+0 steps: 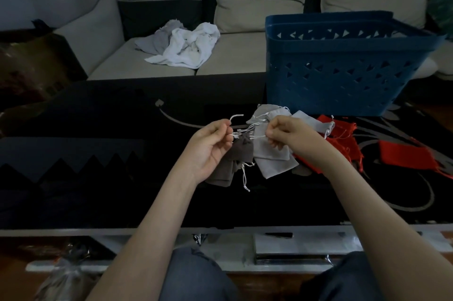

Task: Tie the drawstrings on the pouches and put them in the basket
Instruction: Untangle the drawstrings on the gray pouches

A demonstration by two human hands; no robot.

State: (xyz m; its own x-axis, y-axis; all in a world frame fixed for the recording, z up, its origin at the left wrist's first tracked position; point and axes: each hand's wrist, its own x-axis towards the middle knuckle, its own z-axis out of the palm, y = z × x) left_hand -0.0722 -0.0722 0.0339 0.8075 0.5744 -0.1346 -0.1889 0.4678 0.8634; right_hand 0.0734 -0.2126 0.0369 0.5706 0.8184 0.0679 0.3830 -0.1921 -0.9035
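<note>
A brown-grey pouch (241,151) hangs between my hands above the dark table (122,166). My left hand (210,146) pinches one end of its white drawstring (236,118). My right hand (288,134) pinches the other end, and the cord is stretched between them over the gathered mouth. Several light grey pouches (269,151) lie on the table under my right hand. Red pouches (343,139) lie to their right. The blue plastic basket (343,63) stands at the back right of the table; I cannot see inside it.
Another brown-grey pouch (220,175) with a loose white cord lies under my left wrist. A sofa (245,55) behind the table holds crumpled white and grey cloth (186,46). A shelf under the glass top holds flat items (289,249).
</note>
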